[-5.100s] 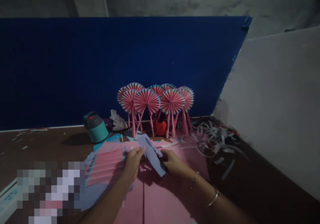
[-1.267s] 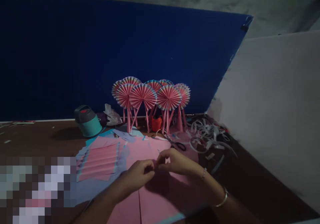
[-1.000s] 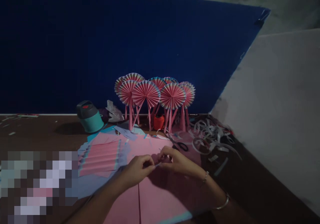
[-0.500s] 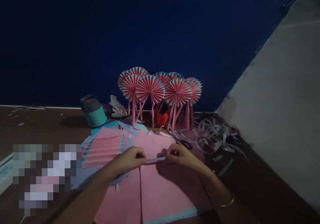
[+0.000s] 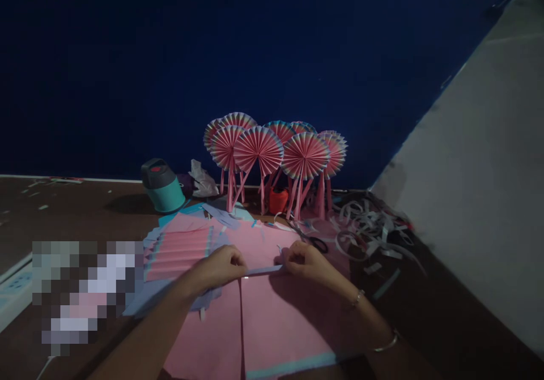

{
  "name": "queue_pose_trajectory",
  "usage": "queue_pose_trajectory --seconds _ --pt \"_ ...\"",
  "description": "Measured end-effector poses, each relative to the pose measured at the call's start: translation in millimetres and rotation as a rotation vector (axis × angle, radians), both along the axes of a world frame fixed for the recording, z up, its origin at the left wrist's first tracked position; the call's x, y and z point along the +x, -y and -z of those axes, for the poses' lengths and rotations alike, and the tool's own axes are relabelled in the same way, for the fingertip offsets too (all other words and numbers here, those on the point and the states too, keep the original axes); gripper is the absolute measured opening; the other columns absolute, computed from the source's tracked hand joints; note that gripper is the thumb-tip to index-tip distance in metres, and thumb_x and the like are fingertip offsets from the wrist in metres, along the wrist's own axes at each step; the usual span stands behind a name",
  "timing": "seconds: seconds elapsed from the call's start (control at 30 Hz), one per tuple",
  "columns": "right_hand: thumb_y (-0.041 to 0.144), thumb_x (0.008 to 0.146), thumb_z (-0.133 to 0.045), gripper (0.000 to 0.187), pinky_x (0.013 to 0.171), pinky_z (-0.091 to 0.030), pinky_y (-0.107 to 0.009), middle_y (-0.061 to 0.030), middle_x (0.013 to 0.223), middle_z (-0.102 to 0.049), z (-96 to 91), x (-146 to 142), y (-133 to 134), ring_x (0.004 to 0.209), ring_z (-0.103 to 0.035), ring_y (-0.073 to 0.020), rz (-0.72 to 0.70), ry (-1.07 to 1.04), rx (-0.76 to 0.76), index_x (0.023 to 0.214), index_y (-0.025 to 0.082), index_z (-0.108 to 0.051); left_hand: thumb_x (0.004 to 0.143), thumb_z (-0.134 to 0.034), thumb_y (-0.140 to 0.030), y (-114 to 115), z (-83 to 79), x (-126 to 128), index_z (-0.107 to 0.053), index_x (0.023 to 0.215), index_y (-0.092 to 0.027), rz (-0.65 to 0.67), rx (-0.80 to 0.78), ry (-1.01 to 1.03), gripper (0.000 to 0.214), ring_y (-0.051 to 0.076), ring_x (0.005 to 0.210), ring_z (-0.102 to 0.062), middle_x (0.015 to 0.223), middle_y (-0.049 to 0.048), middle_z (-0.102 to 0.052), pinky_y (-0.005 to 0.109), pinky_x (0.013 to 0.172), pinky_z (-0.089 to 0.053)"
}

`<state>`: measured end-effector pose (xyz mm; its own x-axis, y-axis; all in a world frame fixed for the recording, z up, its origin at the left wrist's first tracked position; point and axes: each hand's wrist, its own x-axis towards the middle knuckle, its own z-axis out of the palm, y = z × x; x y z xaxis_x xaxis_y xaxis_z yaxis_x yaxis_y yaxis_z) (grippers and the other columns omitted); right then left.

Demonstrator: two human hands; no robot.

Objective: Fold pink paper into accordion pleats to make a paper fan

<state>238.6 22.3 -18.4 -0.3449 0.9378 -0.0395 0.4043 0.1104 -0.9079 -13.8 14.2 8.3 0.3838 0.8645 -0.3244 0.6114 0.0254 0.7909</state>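
A narrow pale lavender paper strip [image 5: 264,269] stretches between my two hands, just above the pink paper sheets [image 5: 293,317]. My left hand [image 5: 221,268] pinches its left end, and my right hand [image 5: 302,260] pinches the right end. Fingertips of both hands are partly hidden. Left of my left hand lies a pleated pink paper [image 5: 181,250] with blue edges. Black-handled scissors [image 5: 317,244] rest just beyond my right hand. Bracelets circle my right wrist and forearm.
Several round pleated paper fans [image 5: 258,152] on pink stick legs stand at the back. Among them sits a red container [image 5: 278,200]. A teal jar with a dark lid [image 5: 164,186] is left, curled paper scraps [image 5: 365,227] right, a power strip [image 5: 19,292] far left.
The view has shifted slightly, so the things appear a little farther right. Both hands keep their pinch on the paper strip, almost unmoved.
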Motion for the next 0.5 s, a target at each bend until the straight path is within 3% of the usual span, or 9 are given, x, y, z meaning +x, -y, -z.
queue_pose_trajectory --seconds 0.23,0.37,0.5 --pt "0.027 0.073 -0.062 0.014 0.068 -0.047 -0.025 -0.0044 0.075 -0.066 -2.0 0.0 1.6 0.081 -0.064 -0.02 0.017 0.114 0.053 0.064 0.016 -0.06 0.063 -0.056 -0.032 -0.7 2.8 -1.8 -0.06 0.062 -0.015 -0.039 -0.021 -0.008 0.018 0.01 0.049 -0.039 0.049 -0.0049 -0.045 0.023 0.046 -0.024" --pt "0.027 0.074 -0.06 0.015 0.067 -0.047 -0.025 -0.0045 0.076 -0.067 -5.2 -1.3 3.1 0.077 -0.063 -0.0186 0.018 0.14 0.07 0.064 0.016 -0.061 0.064 -0.054 -0.031 -3.7 5.8 -4.0 -0.056 0.057 -0.015 0.045 0.015 -0.017 0.017 0.01 0.048 -0.035 0.047 -0.0062 -0.037 0.024 0.046 -0.022" --pt "0.026 0.075 -0.059 0.016 0.067 -0.047 -0.024 -0.0042 0.074 -0.067 -5.7 -2.3 3.3 0.076 -0.063 -0.0178 0.019 0.166 0.086 0.063 0.016 -0.06 0.061 -0.049 -0.025 -4.8 3.3 -4.2 -0.053 0.054 -0.016 0.115 0.073 -0.039 0.012 0.011 0.054 -0.04 0.052 -0.0047 -0.04 0.023 0.05 -0.027"
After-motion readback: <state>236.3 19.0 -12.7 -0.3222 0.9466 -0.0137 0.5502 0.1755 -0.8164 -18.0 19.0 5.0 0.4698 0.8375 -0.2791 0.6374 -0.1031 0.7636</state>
